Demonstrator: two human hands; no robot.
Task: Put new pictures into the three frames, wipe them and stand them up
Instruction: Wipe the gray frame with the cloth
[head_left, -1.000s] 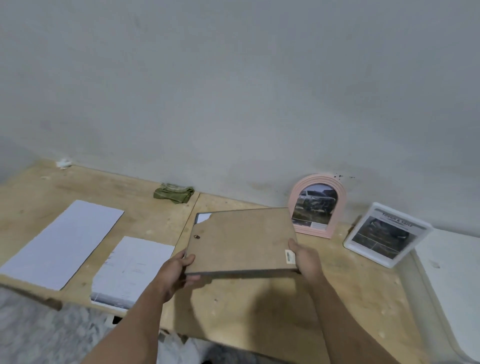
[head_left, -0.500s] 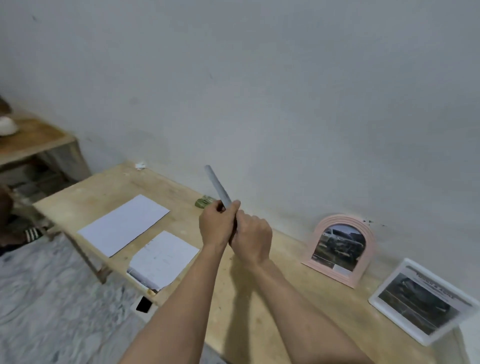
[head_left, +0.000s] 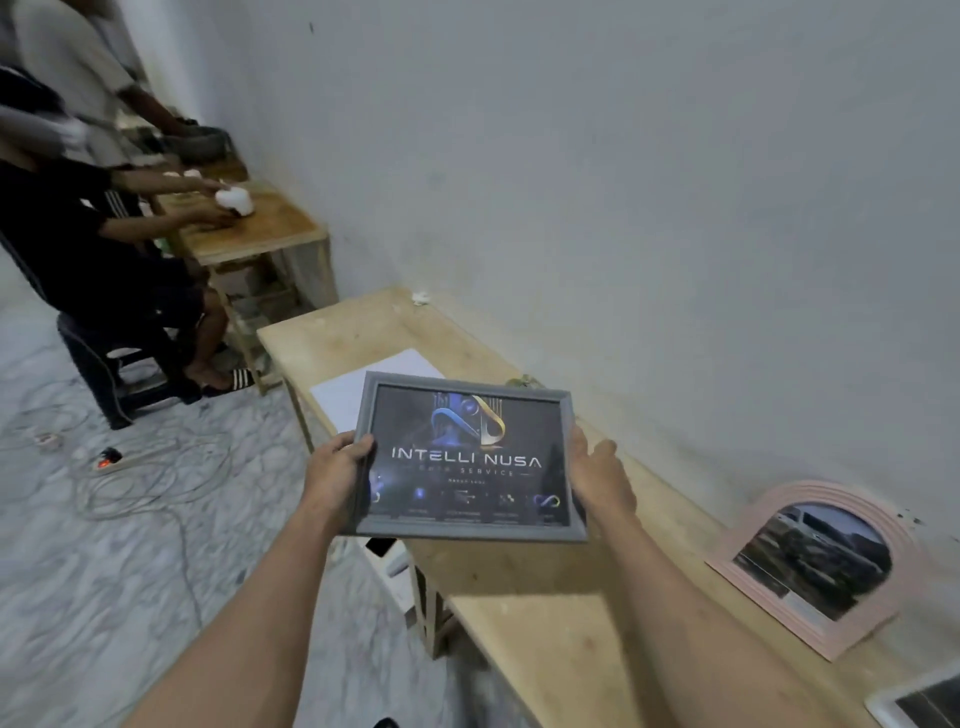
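You hold the grey frame (head_left: 470, 457) face up above the near edge of the wooden table (head_left: 545, 613), one hand on each short side, which keeps the glass level toward you, likely so you can check that the new picture sits straight. Your left hand (head_left: 337, 475) grips the left edge with the thumb curled over the front rim; your right hand (head_left: 597, 478) clasps the right edge, thumb lifted along the side and the other fingers hidden behind. The picture inside reads "INTELLI NUSA" in large pale letters under a blue and gold emblem; the smaller line below looks like "DATA SERVICE", though it is too blurred to be sure. The pink arched frame (head_left: 826, 566) leans upright against the wall at your right, a car photograph in it, and the white frame (head_left: 919, 701) shows only a corner at the bottom right. A sheet of white paper (head_left: 358, 389) lies flat on the table beyond the grey frame, and a green cloth (head_left: 524, 382) peeks out behind the frame's top edge, near at hand for wiping.
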